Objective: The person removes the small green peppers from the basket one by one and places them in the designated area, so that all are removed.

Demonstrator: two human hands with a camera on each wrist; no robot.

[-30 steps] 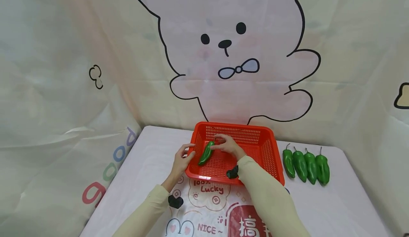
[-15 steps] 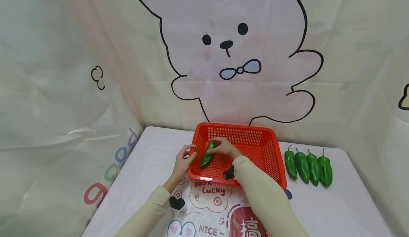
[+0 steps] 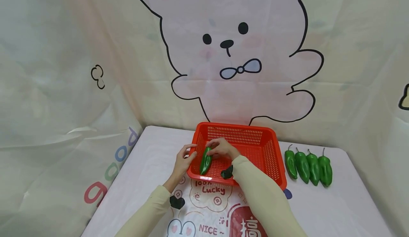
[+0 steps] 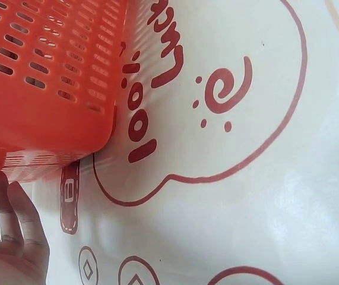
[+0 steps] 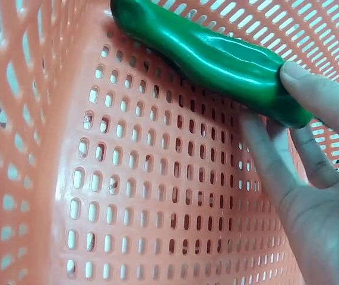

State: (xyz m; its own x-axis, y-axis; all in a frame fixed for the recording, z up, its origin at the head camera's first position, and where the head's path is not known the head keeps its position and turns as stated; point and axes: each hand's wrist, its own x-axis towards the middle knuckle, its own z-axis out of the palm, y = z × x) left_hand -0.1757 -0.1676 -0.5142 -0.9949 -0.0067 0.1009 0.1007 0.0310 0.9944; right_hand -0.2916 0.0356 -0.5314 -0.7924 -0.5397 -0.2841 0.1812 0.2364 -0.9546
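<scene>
In the head view, a red perforated plastic basket (image 3: 249,152) stands at the back of the table. Inside it, near the left wall, lies a glossy green pepper (image 3: 205,162), pointing toward the near side. My right hand (image 3: 223,148) reaches in and pinches the pepper's far, stem end; the right wrist view shows the thumb above and fingers below the pepper (image 5: 216,59). At the basket's left side, my left hand (image 3: 181,161) touches the rim and outer wall. The left wrist view shows its fingers (image 4: 28,217) fairly straight, their tips against the basket wall (image 4: 38,119).
To the basket's right, several green peppers (image 3: 308,167) lie side by side in a row, stems facing away. A white tablecloth (image 3: 153,148) with printed drawings covers the table. A cloth backdrop (image 3: 249,98) with a cartoon animal rises just behind the basket.
The right hand has closed its thumb and fingers on the pepper, which now lies slightly nearer the front and more upright in view. The left hand stays at the basket's left side.
</scene>
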